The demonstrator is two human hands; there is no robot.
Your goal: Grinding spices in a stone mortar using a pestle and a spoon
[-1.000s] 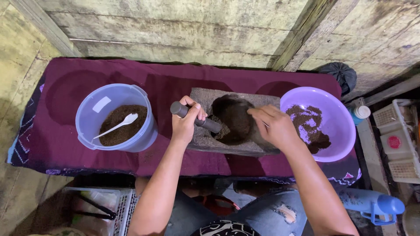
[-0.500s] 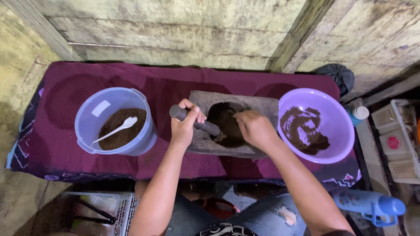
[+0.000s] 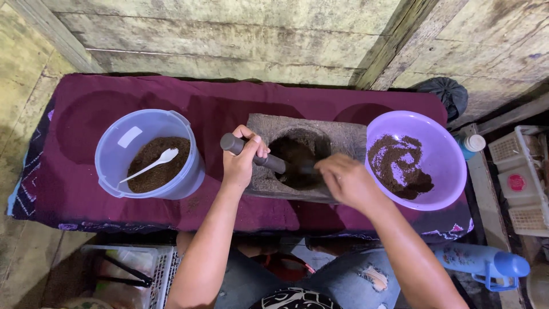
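A grey stone mortar block (image 3: pixel 343 134) lies on the maroon cloth (image 3: pixel 74 171), its round hollow dark with brown ground matter. My left hand (image 3: pixel 243 160) is shut on a dark pestle (image 3: pixel 274 164) that slants down into the hollow. My right hand (image 3: pixel 346 180) rests on the mortar's front right edge, fingers curled at the hollow's rim; whether it holds anything I cannot see. To the left a pale blue bucket (image 3: pixel 117 143) holds brown powder and a white spoon (image 3: pixel 151 165). To the right a purple bowl (image 3: pixel 443 166) holds smeared dark ground matter.
A weathered plank wall (image 3: pixel 229 34) runs behind the bench. At the right stand a white-capped bottle (image 3: pixel 472 144), a white crate (image 3: pixel 523 177) and a blue spray bottle (image 3: pixel 486 263). A crate with black tongs (image 3: pixel 123 274) lies lower left. My knees are below the bench.
My right hand has moved left from the purple bowl's rim to the mortar's front edge. My left hand has kept hold of the pestle in place.
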